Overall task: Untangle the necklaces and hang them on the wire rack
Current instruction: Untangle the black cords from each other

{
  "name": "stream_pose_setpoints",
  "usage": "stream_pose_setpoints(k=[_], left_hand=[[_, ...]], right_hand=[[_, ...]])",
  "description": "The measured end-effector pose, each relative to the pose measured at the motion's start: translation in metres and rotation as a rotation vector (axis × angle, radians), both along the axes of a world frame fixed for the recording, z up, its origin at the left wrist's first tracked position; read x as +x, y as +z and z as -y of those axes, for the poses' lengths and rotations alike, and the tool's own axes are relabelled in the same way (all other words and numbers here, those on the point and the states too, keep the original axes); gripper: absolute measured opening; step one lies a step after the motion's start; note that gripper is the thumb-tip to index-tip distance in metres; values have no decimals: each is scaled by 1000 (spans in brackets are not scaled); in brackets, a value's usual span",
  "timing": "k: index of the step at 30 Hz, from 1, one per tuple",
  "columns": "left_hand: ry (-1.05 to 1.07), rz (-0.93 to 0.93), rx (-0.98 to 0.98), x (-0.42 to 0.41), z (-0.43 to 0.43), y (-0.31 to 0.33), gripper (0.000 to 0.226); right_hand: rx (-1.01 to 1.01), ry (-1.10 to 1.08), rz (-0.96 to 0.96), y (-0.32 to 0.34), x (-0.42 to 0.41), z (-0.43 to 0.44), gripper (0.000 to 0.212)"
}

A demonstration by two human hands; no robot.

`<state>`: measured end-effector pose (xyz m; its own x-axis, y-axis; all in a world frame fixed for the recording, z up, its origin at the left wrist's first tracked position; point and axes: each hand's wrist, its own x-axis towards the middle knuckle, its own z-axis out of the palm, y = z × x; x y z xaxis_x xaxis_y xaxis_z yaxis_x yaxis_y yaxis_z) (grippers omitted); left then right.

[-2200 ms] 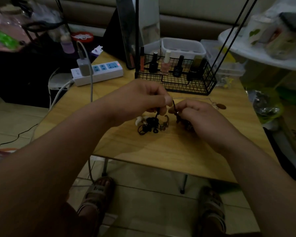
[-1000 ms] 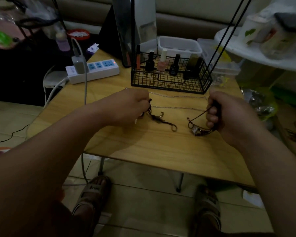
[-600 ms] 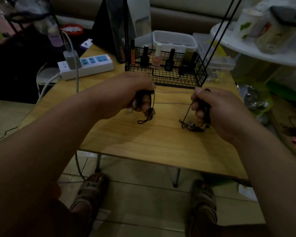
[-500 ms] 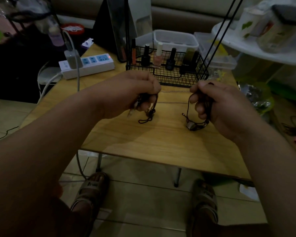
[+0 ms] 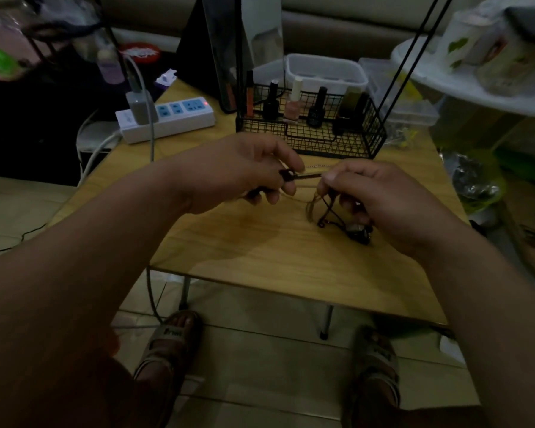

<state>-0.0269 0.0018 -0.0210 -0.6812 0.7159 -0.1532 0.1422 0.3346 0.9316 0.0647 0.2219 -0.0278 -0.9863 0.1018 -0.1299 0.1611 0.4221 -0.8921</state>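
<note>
One cord (image 5: 310, 175) seemingly runs sideways, left hand (image 5: 244, 173) to right hand (image 5: 380, 200).

The room is dim. A light wooden counter (image 5: 291, 273) stands on thin metal legs (image 5: 327, 319) over a pale tiled floor (image 5: 260, 375). Behind it runs a beige upholstered sofa (image 5: 346, 29). To the right, a white round shelf (image 5: 464, 94) reaches over the counter's far corner. To the left stands dark furniture (image 5: 28, 134), too shadowed to make out. A white power strip (image 5: 173, 122) lies on the counter's far left edge.
</note>
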Motion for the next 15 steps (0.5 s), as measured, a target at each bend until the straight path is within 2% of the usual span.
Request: stream_pose_setpoints(k=[4,8,11,15], left_hand=[[-35,-63,-135,0,-1,-6,31],[-90,-201,-302,3,-4,-9,28],[-132,-221,-364,5,-1,-7,29],[-148,-302,-400,5,3,-4,35]], right_hand=[[-6,-54,32,0,1,-1,33],[162,-65,60,0,4,-7,32],[230,-135,-14,2,8,-12,32],[38,-218,-232,19,13,-14,36]])
